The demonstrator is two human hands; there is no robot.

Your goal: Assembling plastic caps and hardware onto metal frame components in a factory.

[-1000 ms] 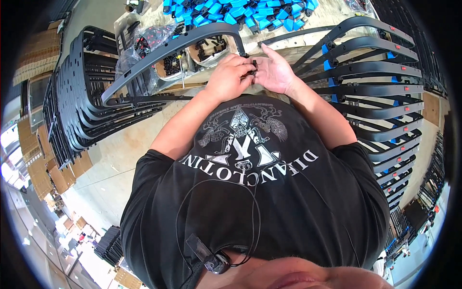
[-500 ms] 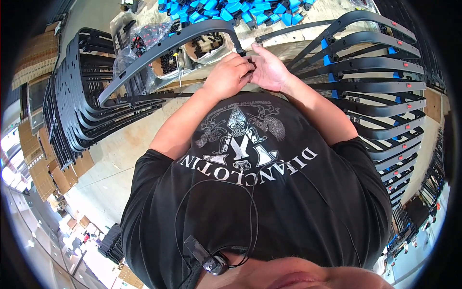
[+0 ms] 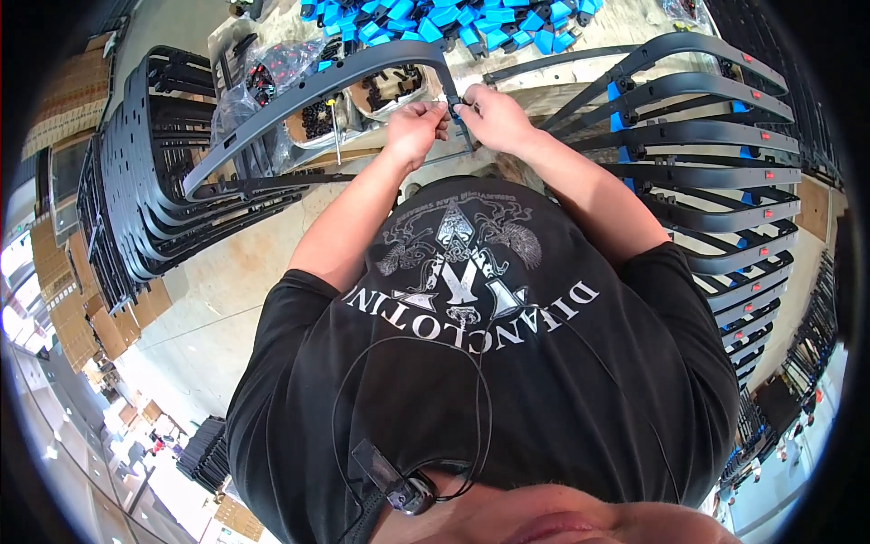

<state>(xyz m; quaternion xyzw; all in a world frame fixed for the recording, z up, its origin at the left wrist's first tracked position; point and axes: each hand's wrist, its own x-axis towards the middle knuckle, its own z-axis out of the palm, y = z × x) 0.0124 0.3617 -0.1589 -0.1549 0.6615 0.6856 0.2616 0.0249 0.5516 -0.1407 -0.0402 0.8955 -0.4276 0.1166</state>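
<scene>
A long curved dark grey plastic frame (image 3: 308, 91) lies across the workbench in front of me, its bent corner between my hands. My left hand (image 3: 415, 129) grips the frame just left of that corner. On the other side, my right hand (image 3: 489, 116) pinches a small blue clip (image 3: 462, 112) against the frame's corner. Both hands nearly touch each other. My fingertips hide most of the clip.
A heap of blue clips (image 3: 453, 20) covers the far bench. Bowls of small black parts (image 3: 381, 91) and a clear bag (image 3: 263, 72) sit behind the frame. Stacks of dark frames stand at left (image 3: 136, 199) and right (image 3: 725, 181). Cardboard boxes (image 3: 63, 299) line the left.
Both hands moved up and away from my chest toward the bench, carrying the frame's corner with them. The frame swung higher in the view.
</scene>
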